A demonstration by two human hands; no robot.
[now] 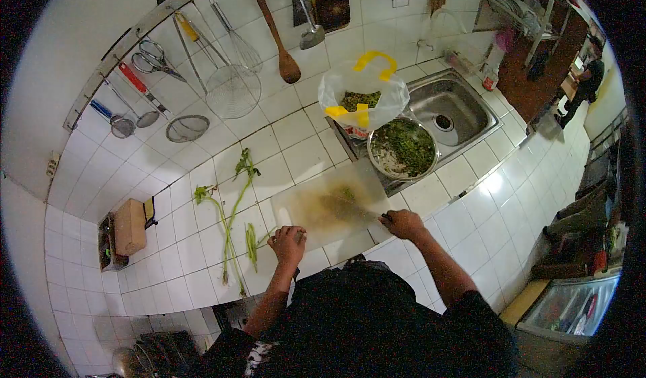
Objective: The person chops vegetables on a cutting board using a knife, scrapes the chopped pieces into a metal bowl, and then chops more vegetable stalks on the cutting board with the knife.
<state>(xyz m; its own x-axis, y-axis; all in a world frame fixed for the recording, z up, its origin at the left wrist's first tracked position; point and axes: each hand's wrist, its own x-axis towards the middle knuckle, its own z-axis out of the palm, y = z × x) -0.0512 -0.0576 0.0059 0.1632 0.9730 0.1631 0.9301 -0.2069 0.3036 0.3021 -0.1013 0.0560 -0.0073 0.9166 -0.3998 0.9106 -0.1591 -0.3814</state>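
Observation:
My right hand (pixel 404 224) is closed round the handle of a knife (pixel 367 212), whose blade lies over the white cutting board (pixel 316 206). A small heap of chopped greens (pixel 346 194) sits by the blade on the stained board. At the board's near left corner is my left hand (pixel 288 243), its fingers curled; what they hold, if anything, is hidden. Short green stalks (pixel 252 242) lie just left of that hand. Farther left, long leafy stalks (pixel 229 223) stretch across the tiled counter.
A metal bowl (pixel 404 148) of chopped greens stands beside the sink (pixel 451 109). Behind it is a plastic bag (pixel 330 90) with yellow handles. Strainers (pixel 232 92), scissors (pixel 156 60) and a wooden spoon (pixel 289 68) hang on the wall. Another person (pixel 589 79) stands far right.

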